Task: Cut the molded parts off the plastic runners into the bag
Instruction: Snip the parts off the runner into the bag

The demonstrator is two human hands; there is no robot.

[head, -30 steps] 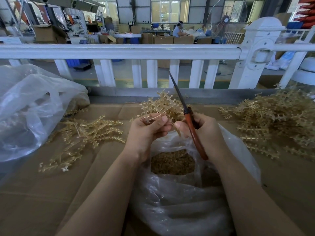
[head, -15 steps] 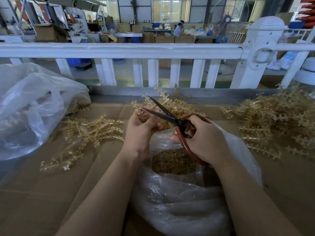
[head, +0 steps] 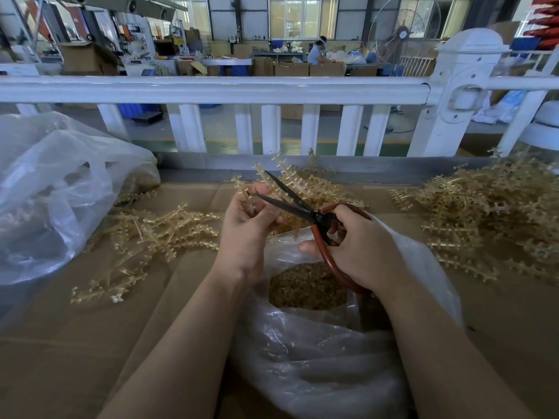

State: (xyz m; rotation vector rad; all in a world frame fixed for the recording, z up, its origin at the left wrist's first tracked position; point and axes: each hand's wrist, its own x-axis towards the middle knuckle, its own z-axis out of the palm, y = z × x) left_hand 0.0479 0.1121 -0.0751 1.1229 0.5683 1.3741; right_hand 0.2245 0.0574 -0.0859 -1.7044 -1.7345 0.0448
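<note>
Two parted scissors [head: 290, 201] blades, gripped by the right hand [head: 360, 252], are best closed beside the left hand [head: 245, 234] pinching the runner [head: 266, 179], above the bag [head: 317, 352].

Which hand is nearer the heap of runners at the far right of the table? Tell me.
Right. The right hand, holding the scissors, sits just beside the heap of runners; the left hand is farther off, beyond the bag.

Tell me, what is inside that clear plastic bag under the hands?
Through the mouth of the bag shows a heap of small tan cut parts. How deep the heap goes cannot be seen; the crumpled plastic and the right hand cover the rest.
</note>
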